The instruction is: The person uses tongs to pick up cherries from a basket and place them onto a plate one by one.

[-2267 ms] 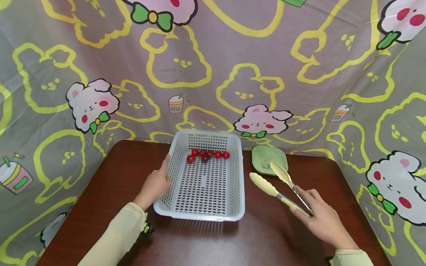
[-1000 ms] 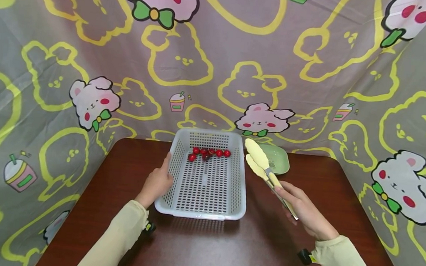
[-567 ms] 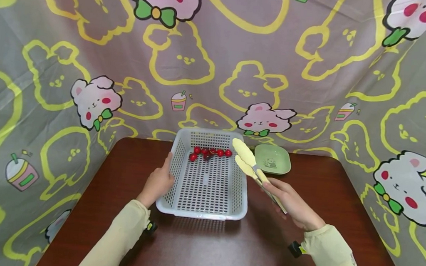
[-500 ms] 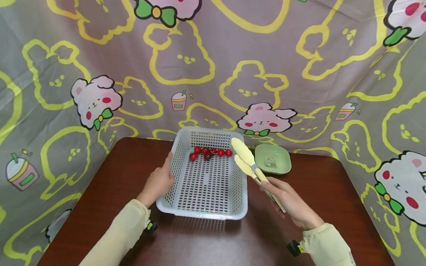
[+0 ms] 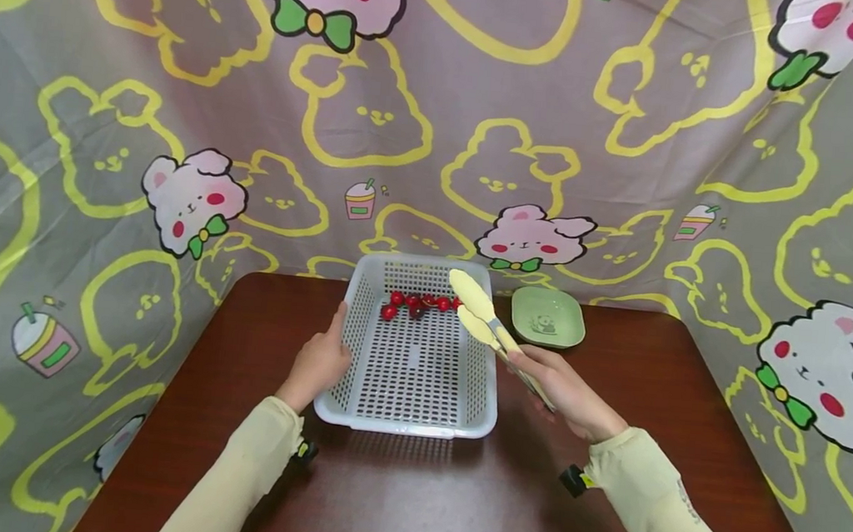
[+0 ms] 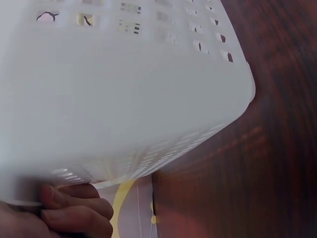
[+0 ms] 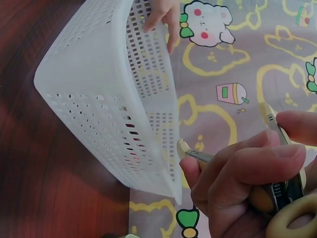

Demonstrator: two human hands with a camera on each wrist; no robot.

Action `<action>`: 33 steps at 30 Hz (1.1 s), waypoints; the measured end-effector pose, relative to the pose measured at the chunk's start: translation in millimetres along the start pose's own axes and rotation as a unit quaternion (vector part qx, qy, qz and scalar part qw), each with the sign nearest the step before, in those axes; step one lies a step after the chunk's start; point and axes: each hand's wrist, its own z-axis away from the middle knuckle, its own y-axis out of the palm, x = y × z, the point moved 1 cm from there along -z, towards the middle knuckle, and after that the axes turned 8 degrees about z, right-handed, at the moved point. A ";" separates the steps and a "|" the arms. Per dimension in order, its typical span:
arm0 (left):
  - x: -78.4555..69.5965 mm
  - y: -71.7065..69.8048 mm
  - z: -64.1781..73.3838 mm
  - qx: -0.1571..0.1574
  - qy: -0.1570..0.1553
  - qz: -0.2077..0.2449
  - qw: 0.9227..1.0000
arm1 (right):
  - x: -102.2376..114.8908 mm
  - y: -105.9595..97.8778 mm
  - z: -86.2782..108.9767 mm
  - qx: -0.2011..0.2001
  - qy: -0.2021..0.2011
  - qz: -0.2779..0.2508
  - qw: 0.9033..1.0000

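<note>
A white perforated plastic basket (image 5: 402, 428) stands mid-table. Several red cherries (image 5: 388, 312) lie on its floor at the far end, one darker than the others. My left hand (image 5: 319, 362) grips the basket's left rim, the thumb inside and the fingers (image 6: 81, 218) curled below the rim outside. Cream-tipped metal tongs (image 5: 498, 334) are held in my right hand (image 5: 565, 392). Their spread tips are over the basket's right side and partly hide the rightmost cherry; nothing is between them. In the right wrist view the tongs' arms (image 7: 200, 155) pass between my fingers.
To the basket's right, at the back, a small green square dish (image 5: 565, 314) with a panda print sits on the dark wooden table (image 5: 407, 515). A patterned curtain (image 5: 436, 150) hangs behind the table and along both sides.
My right hand has carried the tongs left and forward, from beside the green dish to over the basket's right side. The tips came closer together. My left hand keeps its hold on the rim.
</note>
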 end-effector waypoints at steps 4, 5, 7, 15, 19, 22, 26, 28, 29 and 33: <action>-0.5 -0.6 0.0 0.003 -0.001 -0.009 1.000 | 0.7 2.3 -4.4 0.001 -0.002 0.004 1.000; -1.1 -0.6 0.3 0.004 -0.002 -0.012 1.000 | 1.0 2.7 -5.5 0.002 -0.003 0.006 1.000; -2.6 -0.4 0.4 0.004 -0.004 -0.023 1.000 | 1.4 3.5 -8.2 0.004 -0.007 0.009 1.000; -7.3 0.0 -0.4 -0.001 -0.023 -0.070 0.997 | 5.1 9.3 -23.9 0.005 -0.016 0.035 0.999; -8.0 0.0 -0.9 -0.009 -0.025 -0.074 0.997 | 9.6 12.9 -35.1 -0.004 -0.003 0.078 0.997; -8.4 0.4 -0.7 -0.012 -0.027 -0.072 0.997 | 14.6 15.8 -45.3 -0.010 0.002 0.116 0.993; -7.8 1.1 -1.1 -0.011 -0.029 -0.069 0.997 | 23.0 19.7 -58.4 -0.033 -0.012 0.219 0.975; -7.4 1.4 -1.5 -0.011 -0.031 -0.071 0.997 | 27.9 22.1 -63.6 -0.047 -0.025 0.289 0.956; -7.2 1.5 -1.7 -0.010 -0.032 -0.071 0.997 | 30.3 23.3 -65.9 -0.052 -0.032 0.323 0.944; -6.9 1.9 -1.9 -0.008 -0.035 -0.068 0.997 | 37.8 29.0 -74.0 -0.063 -0.042 0.415 0.906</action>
